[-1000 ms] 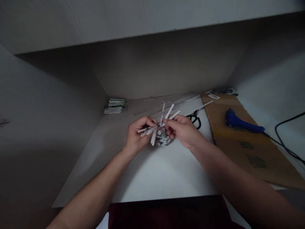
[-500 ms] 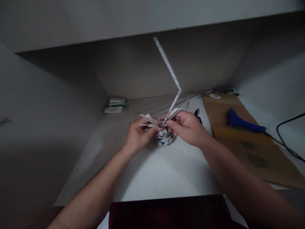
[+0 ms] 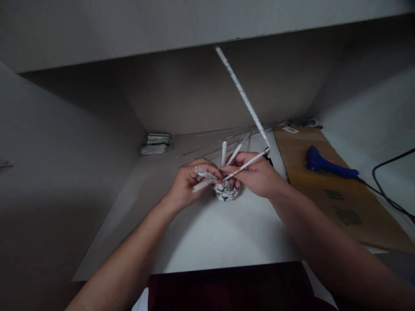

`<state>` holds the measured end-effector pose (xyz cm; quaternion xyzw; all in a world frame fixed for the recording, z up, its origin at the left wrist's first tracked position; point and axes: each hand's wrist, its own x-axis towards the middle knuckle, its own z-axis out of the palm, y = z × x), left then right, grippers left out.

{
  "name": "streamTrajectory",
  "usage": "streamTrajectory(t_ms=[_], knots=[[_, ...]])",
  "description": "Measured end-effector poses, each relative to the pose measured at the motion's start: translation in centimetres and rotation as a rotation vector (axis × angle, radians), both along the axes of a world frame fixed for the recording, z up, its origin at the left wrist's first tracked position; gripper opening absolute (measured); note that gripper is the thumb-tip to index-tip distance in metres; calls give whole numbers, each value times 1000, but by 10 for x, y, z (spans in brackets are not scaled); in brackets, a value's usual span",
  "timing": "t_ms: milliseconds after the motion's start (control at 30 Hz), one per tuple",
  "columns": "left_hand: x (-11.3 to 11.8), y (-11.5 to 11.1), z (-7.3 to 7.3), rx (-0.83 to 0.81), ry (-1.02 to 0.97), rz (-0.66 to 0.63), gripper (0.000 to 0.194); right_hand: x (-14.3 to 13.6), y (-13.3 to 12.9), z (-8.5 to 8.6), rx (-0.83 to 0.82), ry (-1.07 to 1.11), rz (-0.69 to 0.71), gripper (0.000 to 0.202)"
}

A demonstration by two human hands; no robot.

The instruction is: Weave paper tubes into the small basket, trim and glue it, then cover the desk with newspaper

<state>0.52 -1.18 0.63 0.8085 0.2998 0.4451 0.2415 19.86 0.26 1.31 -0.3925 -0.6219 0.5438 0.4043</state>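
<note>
A small woven basket of rolled paper (image 3: 226, 192) is between my two hands, low over the white tabletop. Several paper tubes stick up and out from its rim. My left hand (image 3: 191, 183) is closed at the left side of the rim, with short paper tubes (image 3: 202, 185) poking out past its fingers. At the right side, my right hand (image 3: 254, 175) is closed around the rim and tubes. One long, bent paper tube (image 3: 244, 97) crosses over the right thumb, folds near the knuckles and rises toward the shelf edge. The fingertips partly hide the rim.
On the right a blue glue gun (image 3: 330, 164) with a black cord lies on a cardboard sheet (image 3: 304, 142). Thin rods (image 3: 210, 151) lie behind the hands. A white-and-green packet (image 3: 156, 144) sits at the back left. An overhead panel (image 3: 194, 26) and side walls enclose the space.
The long tube has swung right and down, and its fold is now over my right hand. The tubes around the rim have spread apart. Both hands stay at the basket.
</note>
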Motion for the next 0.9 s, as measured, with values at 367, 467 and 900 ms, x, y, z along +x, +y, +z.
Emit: streamTrajectory(t_ms=[367, 467, 900], knots=[[-2, -7, 6, -33, 1, -46, 17, 1, -4, 4, 16, -26, 32, 12], [0, -9, 4, -79, -17, -41, 17, 4, -1, 2, 12, -24, 71, 11], [6, -1, -6, -246, -256, 94, 40, 4, 1, -4, 368, -26, 134, 10]])
